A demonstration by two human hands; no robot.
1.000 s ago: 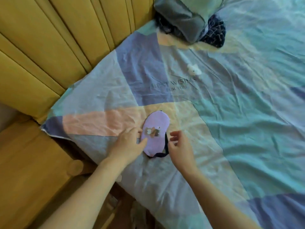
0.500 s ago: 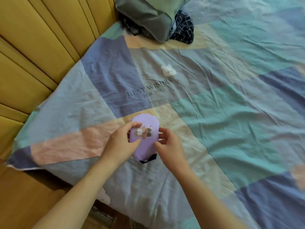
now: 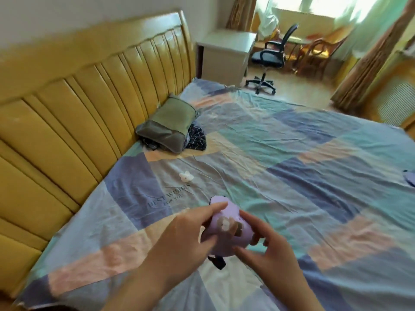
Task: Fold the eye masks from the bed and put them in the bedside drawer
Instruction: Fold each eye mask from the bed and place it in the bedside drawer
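Both hands now hold the folded mask (image 3: 226, 230) lifted off the bed (image 3: 292, 167): my left hand (image 3: 179, 239) pinches it, my right hand (image 3: 271, 248) curls round its far side. Head view has swung up; I judge folding done, drawer next.

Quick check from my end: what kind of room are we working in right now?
A bedroom, most likely at home: a wide bed with a padded headboard, a pillow against it, and an office chair by the curtained window.

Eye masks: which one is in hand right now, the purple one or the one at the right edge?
The purple eye mask with the bear patch, held between both hands; the other mask lies untouched at the bed's far right edge.
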